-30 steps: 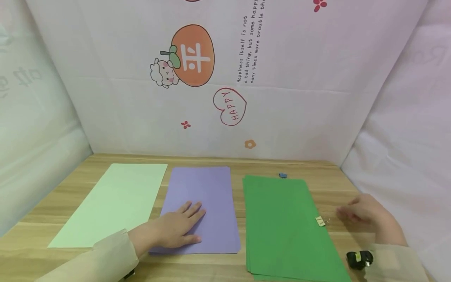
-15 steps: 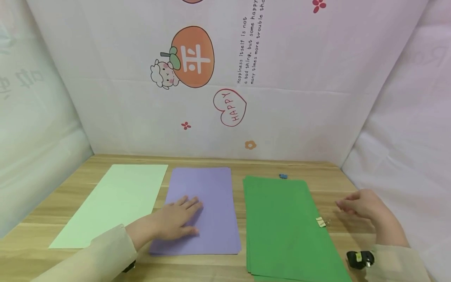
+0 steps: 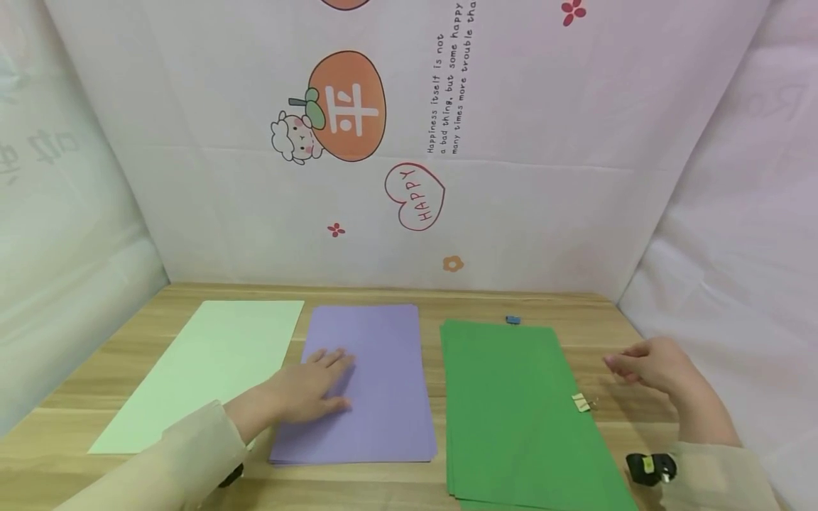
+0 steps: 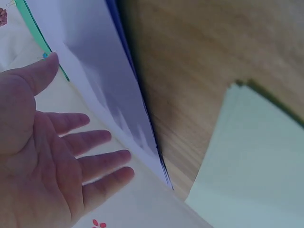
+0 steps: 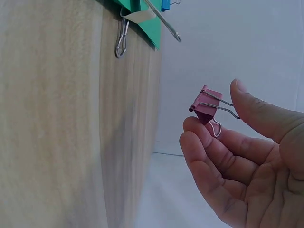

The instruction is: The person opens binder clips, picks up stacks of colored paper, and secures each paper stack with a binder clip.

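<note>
My left hand (image 3: pixel 303 390) hovers over the left part of a stack of purple paper (image 3: pixel 383 419), fingers straight and spread. In the left wrist view its palm faces the camera, and the fingers look apart from the sheets. A pink binder clip (image 5: pixel 207 102) is pinched between the thumb and fingers of my right hand (image 5: pixel 247 156), with its wire handles spread out. In the head view that right hand (image 3: pixel 661 369) is raised right of the green paper stack (image 3: pixel 511 411), and the pink clip cannot be made out. A pale yellow binder clip (image 3: pixel 581 402) grips the green stack's right edge.
A light green paper stack (image 3: pixel 211 369) lies on the left of the wooden table (image 3: pixel 358 490). A small blue binder clip (image 3: pixel 513 320) sits at the green stack's far edge. White printed cloth (image 3: pixel 530 177) stands behind and along both sides.
My left hand has drawn back to the left and slightly away from me over the purple stack. The right hand has risen a little. The paper stacks lie where they were.
</note>
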Demonstrator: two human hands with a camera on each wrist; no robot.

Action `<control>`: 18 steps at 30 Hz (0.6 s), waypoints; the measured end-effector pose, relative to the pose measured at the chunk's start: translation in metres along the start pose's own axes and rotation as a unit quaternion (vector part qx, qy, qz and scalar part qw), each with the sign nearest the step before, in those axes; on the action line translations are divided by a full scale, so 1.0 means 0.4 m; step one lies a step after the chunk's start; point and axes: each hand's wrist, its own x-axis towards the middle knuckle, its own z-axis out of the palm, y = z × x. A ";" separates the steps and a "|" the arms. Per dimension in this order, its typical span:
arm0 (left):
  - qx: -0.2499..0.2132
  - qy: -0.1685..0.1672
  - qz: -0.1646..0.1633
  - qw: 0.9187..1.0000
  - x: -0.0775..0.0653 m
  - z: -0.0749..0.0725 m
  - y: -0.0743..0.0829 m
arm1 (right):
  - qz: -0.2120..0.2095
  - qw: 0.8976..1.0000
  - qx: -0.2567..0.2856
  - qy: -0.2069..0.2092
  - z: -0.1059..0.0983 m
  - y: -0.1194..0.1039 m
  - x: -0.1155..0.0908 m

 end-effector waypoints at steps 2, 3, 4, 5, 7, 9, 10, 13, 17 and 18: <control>0.004 -0.004 -0.026 1.000 -0.001 -0.003 -0.001 | -0.004 1.000 0.001 0.003 0.000 -0.003 -0.001; 0.003 -0.006 -0.039 0.999 -0.002 -0.005 -0.001 | -0.005 1.000 0.002 0.004 0.001 -0.004 -0.001; 0.006 -0.008 -0.053 0.999 -0.002 -0.005 -0.002 | -0.006 1.000 0.004 0.005 0.002 -0.006 -0.001; 0.010 -0.010 -0.065 0.998 -0.002 -0.005 -0.003 | -0.007 1.000 0.004 0.006 0.002 -0.006 -0.001; 0.008 -0.012 -0.080 0.997 -0.001 -0.006 -0.006 | -0.009 1.000 0.007 0.007 0.004 -0.007 -0.001; 0.006 -0.011 -0.091 0.996 0.002 -0.006 -0.010 | -0.009 1.000 0.007 0.009 0.006 -0.006 0.000; 0.005 -0.009 -0.094 0.995 0.005 -0.005 -0.013 | -0.009 1.000 0.007 0.009 0.006 -0.006 0.000; 0.000 -0.006 -0.110 0.994 0.012 -0.008 -0.018 | -0.010 1.000 0.006 0.010 0.008 -0.004 0.001; -0.017 0.000 -0.130 0.991 0.017 -0.018 -0.022 | -0.010 1.000 0.007 0.009 0.008 -0.003 0.002; -0.020 0.005 -0.129 0.991 0.018 -0.020 -0.022 | -0.010 1.000 0.007 0.009 0.009 -0.003 0.003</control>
